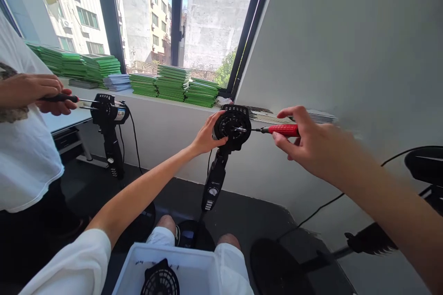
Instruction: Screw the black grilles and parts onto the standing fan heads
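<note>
In front of me a black fan motor head [231, 120] stands on its post, whose control panel [213, 189] has a dial and buttons. My left hand [208, 134] is wrapped round the left side of the motor head, thumb across its front. My right hand [302, 136] grips the red handle of a screwdriver [282, 130]. Its dark shaft points left, with the tip near the right edge of the motor head; I cannot tell whether it touches. A metal shaft juts from the motor's centre.
At the left a co-worker's hands [48, 94] hold a black screwdriver at a second fan motor [107, 108]. A white bin [204, 262] with a black grille part [161, 281] sits between my legs. Green stacks [171, 84] line the windowsill. Another fan base [277, 267] stands right.
</note>
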`<state>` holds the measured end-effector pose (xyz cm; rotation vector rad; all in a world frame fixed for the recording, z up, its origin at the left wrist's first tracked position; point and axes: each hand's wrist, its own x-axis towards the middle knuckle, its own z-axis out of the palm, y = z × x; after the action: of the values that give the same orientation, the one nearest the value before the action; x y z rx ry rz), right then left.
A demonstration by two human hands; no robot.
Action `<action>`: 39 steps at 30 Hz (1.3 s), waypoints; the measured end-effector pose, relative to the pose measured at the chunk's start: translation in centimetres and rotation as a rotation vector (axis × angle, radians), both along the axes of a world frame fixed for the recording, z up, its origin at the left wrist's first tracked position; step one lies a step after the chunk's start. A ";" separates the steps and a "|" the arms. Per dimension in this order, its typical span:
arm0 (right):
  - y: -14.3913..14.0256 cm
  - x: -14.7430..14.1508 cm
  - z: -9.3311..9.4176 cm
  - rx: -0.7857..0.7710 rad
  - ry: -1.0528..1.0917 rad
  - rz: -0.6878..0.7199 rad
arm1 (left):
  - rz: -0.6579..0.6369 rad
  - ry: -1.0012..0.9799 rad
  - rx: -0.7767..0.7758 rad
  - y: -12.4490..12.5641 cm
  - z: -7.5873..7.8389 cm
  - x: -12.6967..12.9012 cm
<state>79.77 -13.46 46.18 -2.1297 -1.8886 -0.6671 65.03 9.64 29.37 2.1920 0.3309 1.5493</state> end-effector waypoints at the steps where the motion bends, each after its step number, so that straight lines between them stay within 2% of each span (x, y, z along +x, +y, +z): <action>1: 0.0 0.0 0.0 0.020 -0.043 -0.038 | 0.000 -0.002 -0.001 0.0 0.0 0.0; 4: 0.0 0.4 0.1 0.057 -0.131 -0.162 | 0.009 -0.011 -0.002 -0.1 0.0 0.1; 9: 0.4 0.9 0.1 -0.013 0.114 0.024 | 0.008 -0.015 -0.005 -0.3 -0.1 0.0; 13: 0.1 0.6 -0.2 0.075 -0.071 -0.158 | 0.009 -0.009 -0.005 -0.3 -0.1 -0.1; 17: -0.1 0.2 -0.4 0.006 0.046 -0.037 | 0.014 0.020 0.002 -0.3 -0.1 -0.2; 21: -0.2 0.1 -0.8 0.098 -0.126 -0.168 | 0.018 -0.005 0.022 -0.7 -0.4 -0.1; 25: -0.5 0.4 -1.2 0.071 -0.021 0.039 | 0.034 -0.027 0.024 -1.0 -0.8 -0.1; 26: -0.6 0.5 -1.3 0.092 -0.042 0.031 | 0.035 -0.034 0.025 -1.0 -0.9 -0.1; 29: -0.8 0.5 -1.4 0.160 -0.140 -0.107 | 0.033 -0.037 0.031 -1.1 -1.0 -0.1; 30: -0.8 0.5 -1.3 0.144 -0.119 -0.090 | 0.036 -0.033 0.029 -1.1 -1.0 -0.1; 33: -1.0 0.6 -1.3 0.040 0.004 0.074 | 0.052 -0.026 0.014 -1.1 -0.9 -0.1; 34: -1.0 0.7 -1.3 0.032 0.008 0.084 | 0.055 -0.030 0.010 -1.1 -0.9 -0.1; 37: -1.0 1.0 -1.4 0.109 -0.100 -0.061 | 0.046 -0.041 0.009 -1.1 -0.9 -0.1; 39: -0.9 1.2 -1.3 0.115 -0.085 -0.080 | 0.039 -0.036 0.013 -1.1 -0.8 -0.1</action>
<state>80.92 -14.39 44.88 -2.1449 -1.7674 -0.8748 64.97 8.54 28.54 2.1774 0.3551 1.6140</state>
